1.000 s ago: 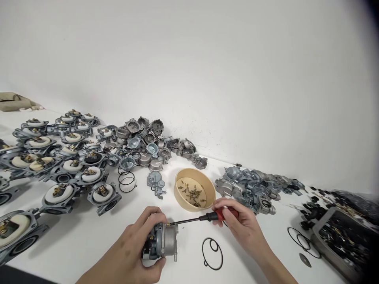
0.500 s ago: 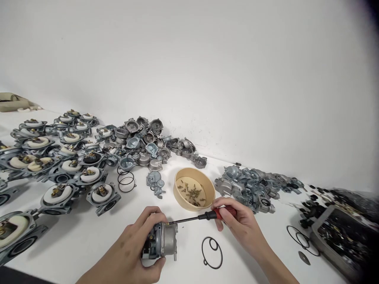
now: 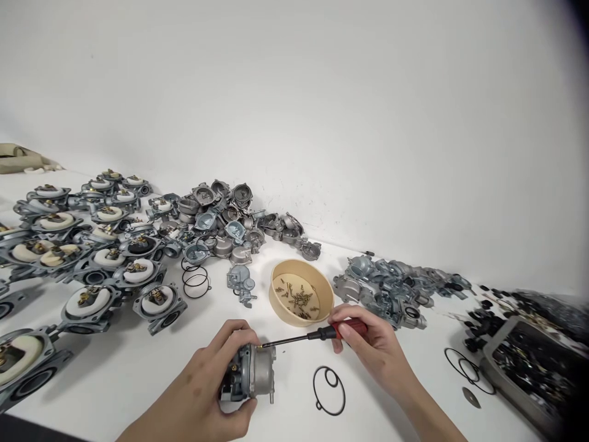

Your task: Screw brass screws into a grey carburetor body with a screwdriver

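Observation:
My left hand [image 3: 209, 380] is wrapped round a small grey metal carburetor [image 3: 252, 376] held just above the white table [image 3: 115, 380]. My right hand [image 3: 372, 347] grips the red handle of a screwdriver [image 3: 322, 334]. The black shaft lies nearly level and its tip touches a brass screw at the carburetor's top edge. Right behind the screwdriver stands a beige bowl [image 3: 322, 293] with several brass screws inside. A black rubber gasket [image 3: 329, 390] lies on the table between my hands.
Rows of carburetor bodies with white floats [image 3: 92, 258] fill the left. Metal bowl covers [image 3: 225, 218] pile up by the wall; more castings [image 3: 391, 288] lie at the right. Black O-rings [image 3: 196, 279] and a grey tray of dark parts [image 3: 534, 368] are also there.
Both hands keep their grip and the screwdriver tip stays on the screw. The view has shifted slightly; my right hand sits a little higher and further left.

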Tool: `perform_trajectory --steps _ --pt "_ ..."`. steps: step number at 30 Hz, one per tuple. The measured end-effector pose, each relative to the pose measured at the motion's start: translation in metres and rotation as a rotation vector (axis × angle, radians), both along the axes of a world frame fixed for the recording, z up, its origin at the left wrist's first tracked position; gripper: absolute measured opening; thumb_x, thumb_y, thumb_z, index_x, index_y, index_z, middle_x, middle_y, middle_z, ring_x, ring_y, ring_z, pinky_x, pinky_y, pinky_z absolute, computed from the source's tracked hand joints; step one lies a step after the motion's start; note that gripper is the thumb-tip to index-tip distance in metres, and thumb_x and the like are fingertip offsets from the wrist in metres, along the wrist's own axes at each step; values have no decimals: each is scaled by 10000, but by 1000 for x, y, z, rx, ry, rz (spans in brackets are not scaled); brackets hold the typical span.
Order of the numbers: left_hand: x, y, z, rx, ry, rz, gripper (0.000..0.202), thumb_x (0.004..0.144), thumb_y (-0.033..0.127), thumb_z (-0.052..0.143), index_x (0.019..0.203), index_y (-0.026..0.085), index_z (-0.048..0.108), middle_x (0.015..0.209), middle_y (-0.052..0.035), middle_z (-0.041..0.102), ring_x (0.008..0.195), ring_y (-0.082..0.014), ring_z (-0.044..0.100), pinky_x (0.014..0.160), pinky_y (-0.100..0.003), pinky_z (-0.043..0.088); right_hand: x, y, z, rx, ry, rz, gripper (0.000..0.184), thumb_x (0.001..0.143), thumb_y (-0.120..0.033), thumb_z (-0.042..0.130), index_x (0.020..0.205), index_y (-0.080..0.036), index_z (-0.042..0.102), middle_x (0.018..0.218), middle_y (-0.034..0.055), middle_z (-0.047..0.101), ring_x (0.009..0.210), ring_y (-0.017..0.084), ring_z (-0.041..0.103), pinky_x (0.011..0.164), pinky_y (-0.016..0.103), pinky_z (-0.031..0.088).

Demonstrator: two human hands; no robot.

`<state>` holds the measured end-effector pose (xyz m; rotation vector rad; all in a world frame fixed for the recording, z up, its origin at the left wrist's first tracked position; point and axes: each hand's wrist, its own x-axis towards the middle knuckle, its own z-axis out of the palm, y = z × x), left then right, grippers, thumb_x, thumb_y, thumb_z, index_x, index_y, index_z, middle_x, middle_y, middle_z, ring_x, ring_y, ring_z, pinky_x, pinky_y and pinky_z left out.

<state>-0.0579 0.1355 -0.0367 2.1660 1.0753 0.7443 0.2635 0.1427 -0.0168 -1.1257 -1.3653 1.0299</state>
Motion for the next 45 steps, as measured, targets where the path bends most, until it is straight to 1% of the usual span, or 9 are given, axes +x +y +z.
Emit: perform_trajectory --steps 6,12,19,25,33,35,40,43,45 --pt "0 1 -2 4 -24 4 790 715 42 627 1396 388 426 1474 -48 575 1233 -271 712 921 -290 605 1 0 2 0 -18 12 169 960 -389 779 998 -225 790 903 60 722 627 175 680 672 342 580" --pt "0 1 -1 -57 -25 -26 776 738 44 615 1386 417 408 1457 -27 558 1226 -263 702 934 -315 596 3 -1 1 -25 9 19 156 931 -365 813 1019 -237 801 1008 60 695 708 177 705 708 324 605" --pt "-1 0 -3 -52 2 -4 799 740 46 621 1411 417 400 1498 -33 531 1280 -284 684 942 -326 600 5 -1 2 -22 -1 41 182 933 -382 806 1041 -237 797 1089 87 682 732 189 701 711 345 619" --pt "-1 0 -3 -29 -7 0 797 733 47 634 1414 397 417 1500 -48 555 1237 -286 713 930 -312 611 5 -1 2 -9 -37 25 228 918 -415 814 1052 -233 789 1135 108 667 767 211 703 701 352 632" --pt "-1 -1 -5 2 -2 19 813 709 49 641 1419 389 434 1512 -48 572 1170 -275 752 908 -304 631 3 -2 3 0 -24 29 241 889 -429 842 1033 -240 801 1143 106 667 750 204 698 710 351 621" --pt "-1 -1 -7 9 3 25 820 702 50 648 1419 388 440 1524 -46 568 1153 -272 760 915 -305 632 2 -1 3 2 -8 32 241 908 -447 820 1025 -237 804 1114 102 675 724 197 694 698 352 606" --pt "-1 -1 -6 30 11 28 834 694 46 643 1414 400 416 1536 -47 558 1194 -280 748 916 -310 632 2 1 2 5 -30 34 229 1009 -432 708 993 -225 803 893 47 672 560 128 598 627 325 533" --pt "-1 -2 -5 39 12 27 821 699 49 639 1406 399 416 1527 -51 564 1185 -280 754 903 -308 636 2 1 3 6 -36 25 191 957 -418 776 1007 -236 807 1024 77 690 666 162 651 669 332 564" --pt "-1 -2 -6 40 6 29 819 696 49 644 1405 397 425 1523 -55 567 1158 -276 764 904 -307 637 2 0 4 -3 -29 24 229 913 -439 818 1024 -239 806 1122 105 696 719 190 683 694 350 593"
